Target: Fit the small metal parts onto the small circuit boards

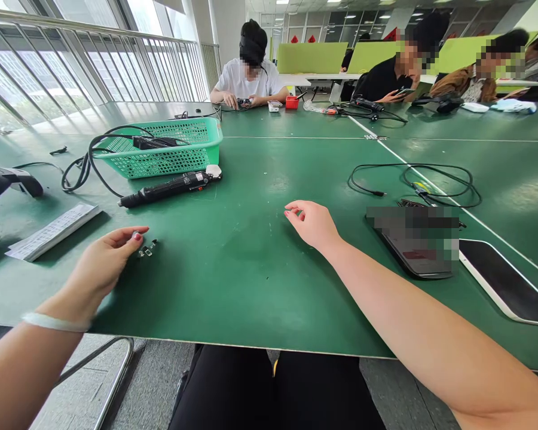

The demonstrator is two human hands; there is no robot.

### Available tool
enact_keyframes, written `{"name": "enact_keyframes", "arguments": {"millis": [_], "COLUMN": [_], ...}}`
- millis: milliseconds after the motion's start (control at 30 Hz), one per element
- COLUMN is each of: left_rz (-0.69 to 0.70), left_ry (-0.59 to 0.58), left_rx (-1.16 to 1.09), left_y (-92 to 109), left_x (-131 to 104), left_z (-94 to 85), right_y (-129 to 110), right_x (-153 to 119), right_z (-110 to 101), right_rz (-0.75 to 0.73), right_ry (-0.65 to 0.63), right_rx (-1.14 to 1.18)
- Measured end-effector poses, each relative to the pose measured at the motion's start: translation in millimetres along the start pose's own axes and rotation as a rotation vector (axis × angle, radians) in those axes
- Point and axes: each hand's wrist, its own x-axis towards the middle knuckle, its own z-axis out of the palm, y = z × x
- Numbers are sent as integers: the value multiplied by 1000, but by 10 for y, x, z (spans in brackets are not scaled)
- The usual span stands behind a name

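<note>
My left hand (105,263) is low over the left part of the green table, thumb and fingers pinched on a small metal part (135,235). Only a sliver of that part shows. Right beside the fingertips lie several small shiny metal pieces (148,251), too small to name exactly. My right hand (311,222) is at the middle of the table, loosely curled, with a little gap between thumb and fingers and nothing visible in it. Beyond my left hand lies a black electric screwdriver (170,188) with a white tip end and a cable.
A green plastic basket (165,161) holds a black adapter and cable. Left are a paper-topped stack (56,230) and a black handheld device (11,182). At right lie a dark tray-like object (412,251), a phone-like slab (511,280) and a coiled cable (430,167). Other people sit across the table.
</note>
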Motion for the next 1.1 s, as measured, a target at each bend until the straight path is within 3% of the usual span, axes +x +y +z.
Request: {"name": "enact_keyframes", "arguments": {"millis": [100,200,300,400,500,633,800,1100], "left_rz": [26,157,221,151,35,-60,-32,-75], "left_ry": [24,-89,-247,-436,-517,-513,-563,-736], "left_rx": [-49,13,-189,-493,-663,-753,-792,-857], "left_y": [84,261,562,901,1123,1156,1068,1063], "left_x": [-23,1,-17,-114,-195,-164,-68,-106], "left_z": [363,863,1450,1968,2255,2275,2150,2133], "right_y": [-4,-11,-1,42,100,151,187,150], "right_x": [5,5,6,22,59,112,140,138], "right_z": [9,2,-22,-52,-81,-131,-192,-121], "right_rz": [-6,-10,3,4,4,143,237,-3], "right_ry": [-6,3,10,24,7,-98,-197,-126], "right_rx": [-3,-12,-20,-46,-86,-52,24,-113]}}
